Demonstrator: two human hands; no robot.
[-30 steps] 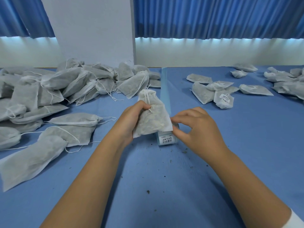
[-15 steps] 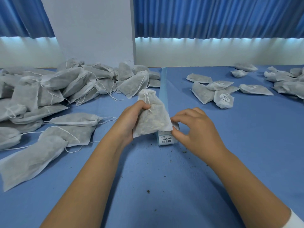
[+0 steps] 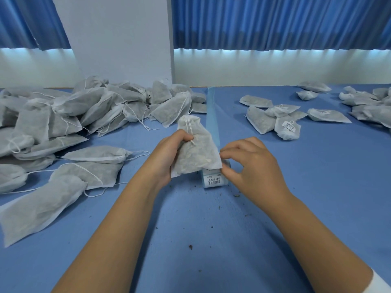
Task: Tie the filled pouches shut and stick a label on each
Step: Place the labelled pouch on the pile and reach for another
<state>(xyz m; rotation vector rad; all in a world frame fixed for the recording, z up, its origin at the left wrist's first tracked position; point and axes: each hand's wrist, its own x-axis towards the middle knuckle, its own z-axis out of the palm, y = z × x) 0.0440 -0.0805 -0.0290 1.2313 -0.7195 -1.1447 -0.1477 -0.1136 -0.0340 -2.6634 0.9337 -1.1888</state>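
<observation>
One pouch [image 3: 196, 153], its neck drawn in, is held upright over the middle of the table [image 3: 211, 240] by the left hand [image 3: 167, 157], which is curled round its side. One label roll [image 3: 213, 179] sits just behind the pouch's lower corner, partly hidden by it and by the right hand [image 3: 251, 166]; the thumb and forefinger curl close there, but whether they pinch anything cannot be told. The left heap [image 3: 63, 115] is too tangled and cut by the edge to count, the right group [image 3: 273, 119] has about six pouches, two showing labels, and a far heap [image 3: 366, 102] is cut off.
</observation>
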